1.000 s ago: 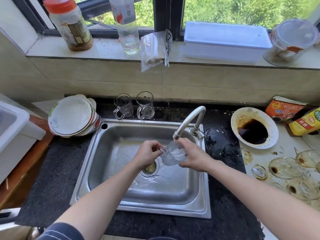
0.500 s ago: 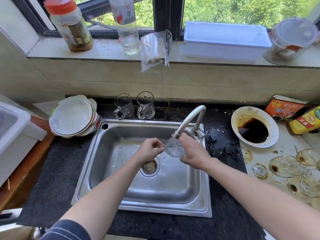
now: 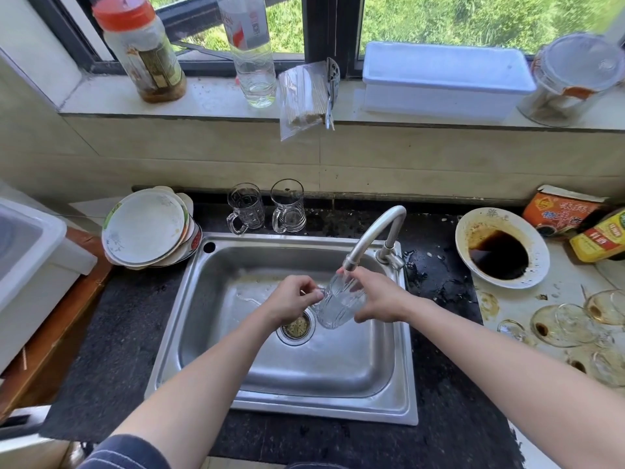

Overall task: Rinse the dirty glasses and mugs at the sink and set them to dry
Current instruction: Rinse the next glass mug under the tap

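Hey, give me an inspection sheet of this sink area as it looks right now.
Surface: dark counter around a steel sink; stained pale counter at right.
Job's things: glass mug under the faucet; two upright mugs behind the sink; dirty glasses lying at right.
Clutter: stacked plates, bowl of dark sauce.
Hands: left hand pinches the mug's handle; right hand holds its body.
Cables: nothing seen.
Surroundings: windowsill with jar, bottle, white box.

1 head camera looks forward and down, seemingly close over the sink.

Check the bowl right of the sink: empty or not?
Not empty: dark brown liquid pools in the bowl, with smears up its wall.
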A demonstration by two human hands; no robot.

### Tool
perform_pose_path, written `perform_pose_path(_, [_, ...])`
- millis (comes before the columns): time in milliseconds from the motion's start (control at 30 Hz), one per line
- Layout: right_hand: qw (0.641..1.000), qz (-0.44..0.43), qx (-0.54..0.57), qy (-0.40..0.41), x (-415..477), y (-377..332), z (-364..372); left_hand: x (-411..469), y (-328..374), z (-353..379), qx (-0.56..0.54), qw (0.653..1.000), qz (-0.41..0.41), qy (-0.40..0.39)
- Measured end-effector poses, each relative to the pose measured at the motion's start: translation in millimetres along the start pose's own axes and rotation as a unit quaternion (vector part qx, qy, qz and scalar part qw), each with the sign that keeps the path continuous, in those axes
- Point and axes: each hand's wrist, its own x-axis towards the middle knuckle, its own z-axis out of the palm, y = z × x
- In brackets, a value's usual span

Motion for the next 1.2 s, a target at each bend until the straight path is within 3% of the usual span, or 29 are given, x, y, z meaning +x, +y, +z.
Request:
perform_pose_path(100, [0.989, 0.036, 0.14, 0.001, 5, 4, 4, 3, 11, -1, -0.004, 1.0, -0.009, 0.012])
perform_pose_path(200, [0.925, 0.109, 0.363, -0.019, 2, 9, 3, 5, 21, -4, -0.035, 0.998, -0.051, 0.013])
perform_pose_path(333, [0.872, 0.172, 0.456, -0.038, -6, 15, 10, 9, 38, -4, -0.061, 0.986, -0.152, -0.024])
perform_pose_path(433, [0.858, 0.195, 0.475, -0.033, -12, 14, 12, 18, 38, 0, -0.137, 0.958, -0.247, -0.047])
perform_pose_path(533, [0.867, 0.2, 0.457, -0.012, -15, 13, 10, 22, 32, 5, -0.22, 0.922, -0.313, -0.056])
perform_pose_path(800, [0.874, 0.221, 0.432, -0.023, -20, 14, 19, 12, 18, 6, -0.199, 0.913, -0.339, -0.114])
perform_pose_path(967, [0.887, 0.221, 0.402, -0.052, -18, 9, 38, -4, 18, -10, -0.069, 0.943, -0.292, -0.142])
perform_pose_path(1100, [0.907, 0.206, 0.366, -0.013, -16, 9, 33, -1, 24, -36, 0.08, 0.968, -0.218, -0.091])
perform_pose_path(1200, [0.901, 0.212, 0.377, 0.033, -16, 16, 24, 10, 30, -52, 0.086, 0.984, -0.153, -0.023])
